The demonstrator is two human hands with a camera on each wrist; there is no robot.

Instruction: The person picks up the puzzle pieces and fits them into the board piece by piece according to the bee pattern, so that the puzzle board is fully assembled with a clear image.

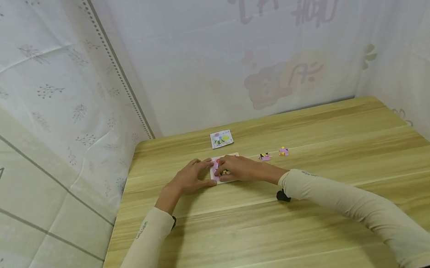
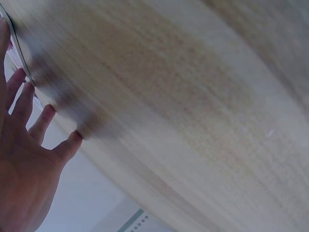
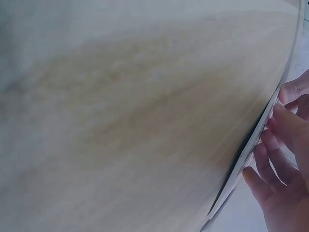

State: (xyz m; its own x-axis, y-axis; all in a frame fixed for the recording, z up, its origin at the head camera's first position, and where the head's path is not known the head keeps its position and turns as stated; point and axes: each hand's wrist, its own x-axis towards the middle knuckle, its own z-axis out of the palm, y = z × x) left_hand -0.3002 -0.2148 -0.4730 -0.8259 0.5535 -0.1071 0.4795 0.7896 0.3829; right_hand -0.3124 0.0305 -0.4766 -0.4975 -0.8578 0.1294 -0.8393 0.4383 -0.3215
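Note:
A small jigsaw puzzle board (image 1: 215, 166) with a pale rim and a pink picture lies flat on the table. My left hand (image 1: 192, 176) rests at its left side, fingers spread, with the thumb near the front corner and fingertips at the far edge. Over the board, my right hand (image 1: 238, 167) has bent fingers and pinches a puzzle piece, mostly hidden under them; a bit of yellow and black shows there. In the right wrist view, the right thumb (image 3: 289, 123) and fingers meet the board's edge (image 3: 241, 162). The left fingers (image 2: 43, 123) look loosely spread in the left wrist view.
Two loose pink puzzle pieces, one with black and yellow (image 1: 265, 156) and one with a yellow tip (image 1: 283, 151), lie right of the board. Behind it is a square bee picture card (image 1: 222, 139). Printed curtains (image 1: 196, 62) surround the wooden table (image 1: 231, 242).

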